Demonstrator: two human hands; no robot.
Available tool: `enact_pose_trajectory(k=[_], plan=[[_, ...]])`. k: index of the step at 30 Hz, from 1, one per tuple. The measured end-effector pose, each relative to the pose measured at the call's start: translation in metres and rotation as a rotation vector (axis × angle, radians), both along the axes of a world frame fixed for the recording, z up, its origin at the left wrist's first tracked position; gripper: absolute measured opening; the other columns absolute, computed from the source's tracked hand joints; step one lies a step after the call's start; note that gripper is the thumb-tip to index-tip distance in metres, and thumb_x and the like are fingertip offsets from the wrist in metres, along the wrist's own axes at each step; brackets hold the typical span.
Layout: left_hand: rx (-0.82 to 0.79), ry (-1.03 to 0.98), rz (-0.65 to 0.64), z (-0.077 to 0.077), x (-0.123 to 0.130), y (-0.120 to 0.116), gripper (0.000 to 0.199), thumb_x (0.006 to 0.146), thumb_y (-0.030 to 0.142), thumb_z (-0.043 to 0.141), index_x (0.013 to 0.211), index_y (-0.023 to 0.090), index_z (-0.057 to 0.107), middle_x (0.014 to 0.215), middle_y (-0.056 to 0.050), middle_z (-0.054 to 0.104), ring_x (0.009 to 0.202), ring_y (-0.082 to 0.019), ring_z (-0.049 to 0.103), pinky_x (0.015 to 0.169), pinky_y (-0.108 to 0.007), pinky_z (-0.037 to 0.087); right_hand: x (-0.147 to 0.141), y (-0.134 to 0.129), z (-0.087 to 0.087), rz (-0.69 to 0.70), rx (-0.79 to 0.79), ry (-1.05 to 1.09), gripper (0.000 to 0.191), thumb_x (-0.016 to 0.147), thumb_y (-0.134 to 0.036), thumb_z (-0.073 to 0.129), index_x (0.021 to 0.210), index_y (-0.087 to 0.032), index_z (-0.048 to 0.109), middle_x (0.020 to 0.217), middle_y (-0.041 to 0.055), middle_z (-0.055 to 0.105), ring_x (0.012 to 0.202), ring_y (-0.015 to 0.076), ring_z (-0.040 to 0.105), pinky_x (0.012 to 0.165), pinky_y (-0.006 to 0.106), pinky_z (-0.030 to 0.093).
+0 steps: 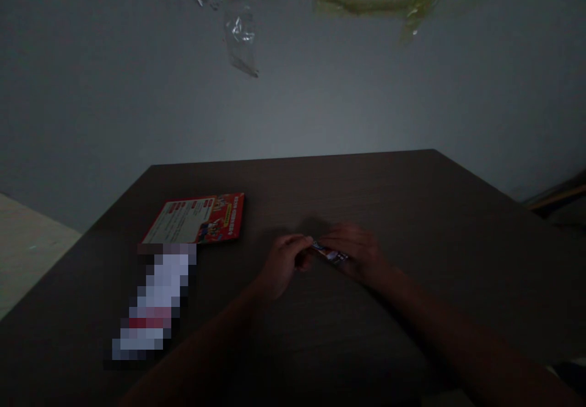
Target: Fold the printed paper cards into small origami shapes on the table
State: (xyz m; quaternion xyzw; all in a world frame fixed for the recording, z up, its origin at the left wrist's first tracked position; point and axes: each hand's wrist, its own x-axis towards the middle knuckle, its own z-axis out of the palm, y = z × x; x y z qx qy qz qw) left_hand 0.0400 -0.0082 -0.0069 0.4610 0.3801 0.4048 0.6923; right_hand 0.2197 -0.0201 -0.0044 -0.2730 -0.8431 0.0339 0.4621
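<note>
A small printed card-like piece (330, 253), dark with orange and white marks, is held low over the middle of the table. My left hand (286, 262) pinches its left end between thumb and fingers. From the other side, my right hand (354, 249) has its fingers closed over the top and right edge. Most of the piece is covered by the fingers, and the dim light hides whether it is one layer or several.
A red printed box or booklet (196, 218) lies on the dark wooden table (348, 193) to the left. In front of it is a blurred-out, light rectangular object (153, 303). A grey wall (320, 102) with tape scraps (366, 1) stands behind the table.
</note>
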Motion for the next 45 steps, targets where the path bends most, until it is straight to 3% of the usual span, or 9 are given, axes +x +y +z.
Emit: enact_pose_trajectory(k=[3, 6, 10, 13, 19, 34, 45], plan=[[0.259, 0.155, -0.068, 0.004, -0.008, -0.001, 0.034, 0.082, 0.042, 0.05, 0.065, 0.014, 0.056, 0.051, 0.003, 0.047, 0.048, -0.009, 0.044, 0.049, -0.022, 0.032, -0.005, -0.005, 0.008, -0.076, -0.393, 0.158, 0.011, 0.081, -0.023, 0.059, 0.086, -0.02, 0.069, 0.077, 0.0051, 0.069, 0.071, 0.0156, 0.063, 0.064, 0.028, 0.05], [0.525, 0.333, -0.063, 0.01, -0.013, -0.002, 0.026, 0.077, 0.041, 0.06, 0.08, 0.015, 0.058, 0.066, 0.002, 0.053, 0.061, -0.01, 0.048, 0.056, -0.021, 0.035, -0.007, -0.01, 0.014, -0.129, -0.723, 0.297, 0.014, 0.075, -0.031, 0.066, 0.076, -0.017, 0.069, 0.067, 0.0023, 0.065, 0.059, 0.0132, 0.058, 0.053, 0.024, 0.044], [0.756, 0.515, -0.095, 0.013, -0.014, -0.001, 0.022, 0.083, 0.037, 0.054, 0.078, 0.016, 0.057, 0.066, 0.001, 0.052, 0.062, -0.011, 0.048, 0.057, -0.022, 0.035, -0.009, -0.011, 0.011, -0.064, -1.033, 0.45, 0.022, 0.063, -0.034, 0.075, 0.07, -0.014, 0.067, 0.059, -0.001, 0.06, 0.052, 0.0095, 0.05, 0.05, 0.022, 0.039], [0.924, 0.597, -0.147, 0.013, -0.015, 0.002, 0.024, 0.088, 0.031, 0.046, 0.074, 0.016, 0.057, 0.066, 0.0, 0.052, 0.061, -0.011, 0.048, 0.059, -0.022, 0.034, -0.01, -0.01, 0.007, 0.004, -1.161, 0.486, 0.026, 0.057, -0.032, 0.079, 0.07, -0.014, 0.066, 0.063, -0.0012, 0.061, 0.054, 0.0088, 0.05, 0.053, 0.022, 0.041], [1.065, 0.754, -0.241, 0.013, -0.019, 0.003, 0.029, 0.091, 0.03, 0.042, 0.07, 0.016, 0.056, 0.06, 0.002, 0.049, 0.055, -0.01, 0.045, 0.054, -0.023, 0.029, -0.006, -0.007, 0.005, 0.079, -1.183, 0.455, 0.026, 0.058, -0.029, 0.079, 0.07, -0.014, 0.061, 0.062, -0.0043, 0.056, 0.054, 0.007, 0.047, 0.054, 0.02, 0.04], [0.99, 0.812, -0.222, 0.008, -0.017, 0.003, 0.036, 0.092, 0.033, 0.037, 0.063, 0.017, 0.051, 0.052, 0.004, 0.044, 0.048, -0.008, 0.043, 0.053, -0.022, 0.028, -0.003, -0.007, 0.005, 0.055, -1.212, 0.481, 0.028, 0.059, -0.031, 0.079, 0.076, -0.015, 0.063, 0.066, -0.0025, 0.061, 0.055, 0.008, 0.052, 0.055, 0.021, 0.043], [0.835, 0.652, -0.293, 0.01, -0.014, 0.001, 0.039, 0.09, 0.038, 0.04, 0.061, 0.016, 0.053, 0.05, 0.005, 0.038, 0.046, -0.007, 0.036, 0.046, -0.021, 0.024, -0.005, -0.008, 0.008, 0.157, -1.267, 0.488, 0.03, 0.059, -0.03, 0.079, 0.076, -0.014, 0.06, 0.063, -0.0043, 0.057, 0.053, 0.0063, 0.047, 0.052, 0.02, 0.039]])
